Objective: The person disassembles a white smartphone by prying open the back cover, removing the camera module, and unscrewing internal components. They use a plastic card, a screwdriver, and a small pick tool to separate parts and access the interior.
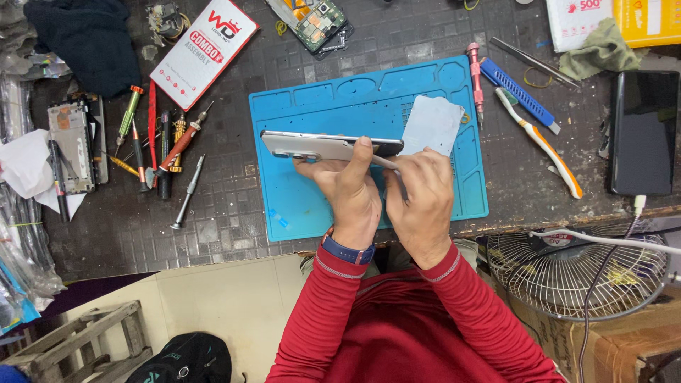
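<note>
While the left hand point(347, 186) grips a silver phone point(326, 145) edge-on, thumb pressed over its upper side, the phone hangs just above a blue work mat point(298, 206) laid on the dark tiled tabletop point(227, 220). Beside it, the right hand point(420, 202) is closed around a thin metal tool point(386, 162) whose tip meets the phone's right end. A pale grey sheet point(434, 124) lies on the mat just behind the right hand's knuckles. Left of the mat sits a cluster of screwdrivers point(159, 145); to the right lie a pink screwdriver point(475, 74), a blue-handled tool point(518, 92) and a white and orange toothbrush point(543, 145), with a dark phone point(644, 131) near the tabletop's far right edge.
</note>
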